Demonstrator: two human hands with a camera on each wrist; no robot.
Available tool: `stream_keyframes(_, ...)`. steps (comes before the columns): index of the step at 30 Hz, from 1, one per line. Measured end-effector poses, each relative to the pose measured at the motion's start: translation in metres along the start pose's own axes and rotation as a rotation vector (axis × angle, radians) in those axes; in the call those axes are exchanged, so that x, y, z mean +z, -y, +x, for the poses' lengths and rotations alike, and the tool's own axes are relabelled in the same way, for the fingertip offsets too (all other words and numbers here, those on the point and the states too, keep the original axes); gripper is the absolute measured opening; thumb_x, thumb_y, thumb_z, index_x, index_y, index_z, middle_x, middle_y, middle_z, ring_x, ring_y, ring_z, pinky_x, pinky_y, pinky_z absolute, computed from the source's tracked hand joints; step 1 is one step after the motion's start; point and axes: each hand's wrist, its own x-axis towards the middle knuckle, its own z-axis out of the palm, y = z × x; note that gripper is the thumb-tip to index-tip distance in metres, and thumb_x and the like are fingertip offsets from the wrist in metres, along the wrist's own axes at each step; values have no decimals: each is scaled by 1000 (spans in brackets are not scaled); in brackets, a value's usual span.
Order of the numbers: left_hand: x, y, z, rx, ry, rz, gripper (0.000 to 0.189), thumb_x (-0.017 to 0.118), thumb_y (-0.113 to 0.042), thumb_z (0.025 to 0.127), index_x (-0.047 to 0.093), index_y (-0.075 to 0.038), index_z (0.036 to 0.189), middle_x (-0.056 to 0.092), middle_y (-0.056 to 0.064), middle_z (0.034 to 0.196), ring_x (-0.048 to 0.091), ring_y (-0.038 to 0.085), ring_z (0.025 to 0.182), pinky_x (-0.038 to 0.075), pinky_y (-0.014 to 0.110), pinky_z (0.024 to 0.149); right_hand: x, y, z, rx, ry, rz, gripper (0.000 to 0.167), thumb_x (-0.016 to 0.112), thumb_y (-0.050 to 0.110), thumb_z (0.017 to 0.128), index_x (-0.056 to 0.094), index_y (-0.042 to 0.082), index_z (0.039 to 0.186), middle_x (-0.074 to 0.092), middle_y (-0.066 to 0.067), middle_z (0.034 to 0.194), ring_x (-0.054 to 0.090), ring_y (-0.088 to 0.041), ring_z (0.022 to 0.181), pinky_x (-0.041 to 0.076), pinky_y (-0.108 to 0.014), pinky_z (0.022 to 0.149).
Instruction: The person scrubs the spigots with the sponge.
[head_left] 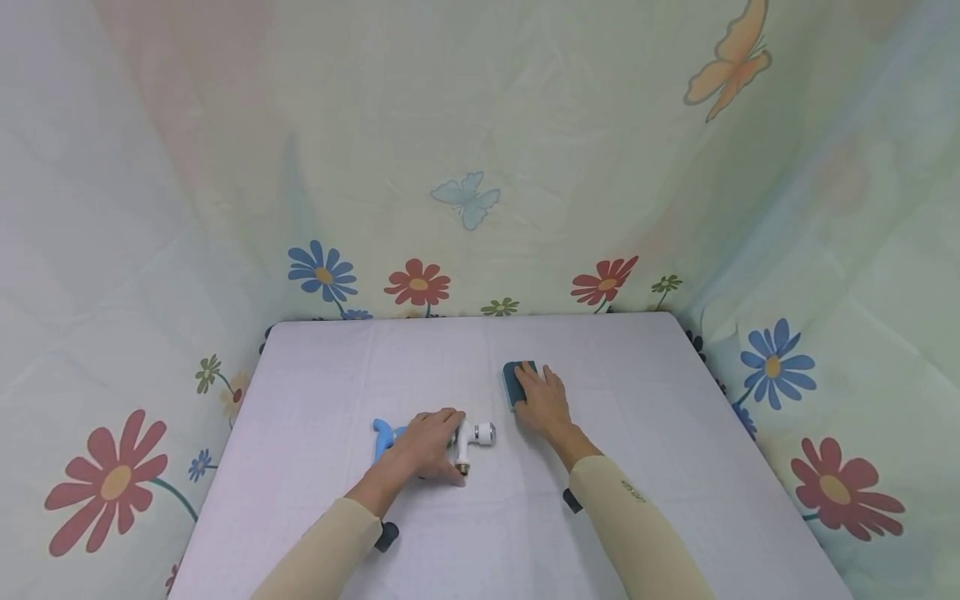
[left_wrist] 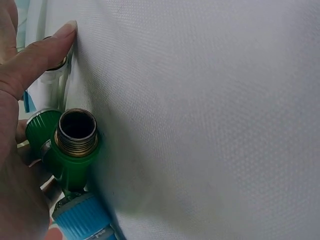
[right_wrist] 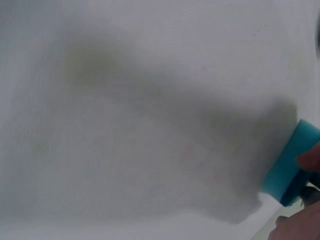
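My left hand rests over a group of plastic water taps, its thumb and fingers spread around them. A white tap with a silver-ringed end pokes out beyond the fingers, and a blue tap shows on the other side. In the left wrist view the thumb lies across the white tap's threaded end, while the other fingers reach behind a green tap with an open brass thread and a blue part below it. Farther back, my right hand grips a teal sponge with a darker layer, close over the table.
A pale cloth covers the table. Flower-printed curtains hang behind it and along both sides. A black wrist-camera part sits under the left forearm, and another black piece is beside the right.
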Motion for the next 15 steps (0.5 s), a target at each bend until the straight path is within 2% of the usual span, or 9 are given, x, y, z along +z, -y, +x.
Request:
stream_keyframes(4,1,-1,1,-9,2,0,114,90,-62,70,39,-13,160,45,7,162,44,26,149,34,47,125,-2,4,0,16,-17,2,66,53,7,92,45,8,157,35,-15,168,23,-50,156,14,-67,127)
stream_keyframes(8,1,-1,0,-13,-1,17,116,89,-64,69,39,-14,160,43,8,163,43,26,150,33,49,125,-1,8,-1,38,-31,23,61,49,10,95,47,9,156,36,-15,167,25,-48,156,11,-71,126)
stream_keyframes(12,0,-1,-1,-7,-5,11,123,88,-69,67,33,-15,163,39,10,166,39,27,153,27,53,127,0,11,-1,19,-80,41,55,47,19,100,50,10,154,40,-15,165,29,-43,155,14,-69,126)
stream_keyframes(15,-2,0,-2,3,-38,-33,124,82,-75,70,28,-16,165,35,13,168,35,29,155,25,56,128,3,13,0,-23,-121,41,53,48,25,102,51,10,153,42,-15,164,32,-39,155,17,-67,127)
